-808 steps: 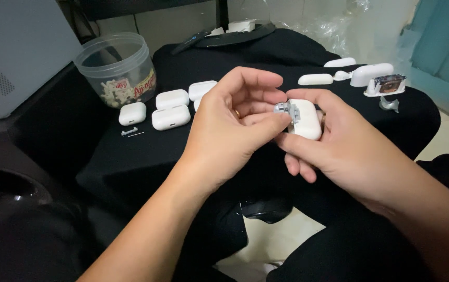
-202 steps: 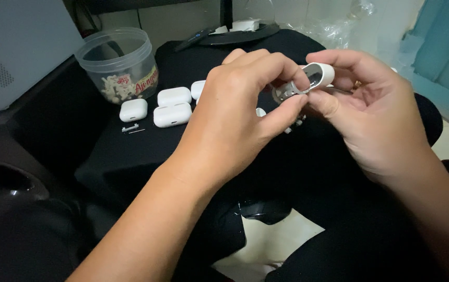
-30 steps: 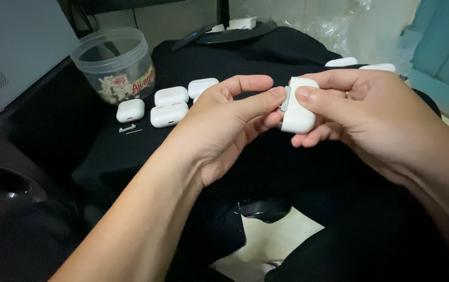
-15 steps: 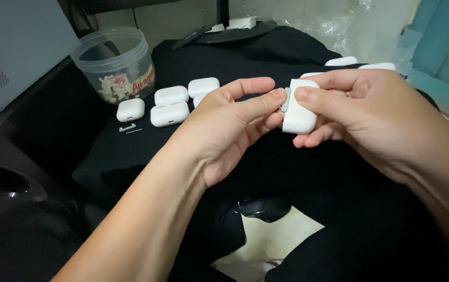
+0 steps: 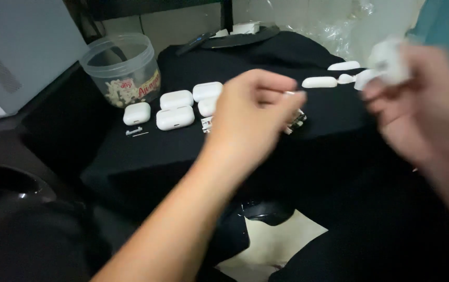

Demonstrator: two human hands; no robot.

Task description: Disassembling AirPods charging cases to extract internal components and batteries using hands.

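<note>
From the head view, the right hand (image 5: 423,109) is blurred with motion and closed around a small white earbud case (image 5: 389,60), lifted up at the far right above the black cloth (image 5: 146,156). The left hand (image 5: 250,112) hangs over the middle of the cloth with fingers loosely curled; I cannot tell whether it pinches anything. More white cases (image 5: 175,117) lie in a cluster beside a clear plastic jar (image 5: 122,68), with loose white lids (image 5: 318,82) further right. This looks like a handling-and-sorting step; setting the held case down neatly would call for a steady, slowed hand.
</note>
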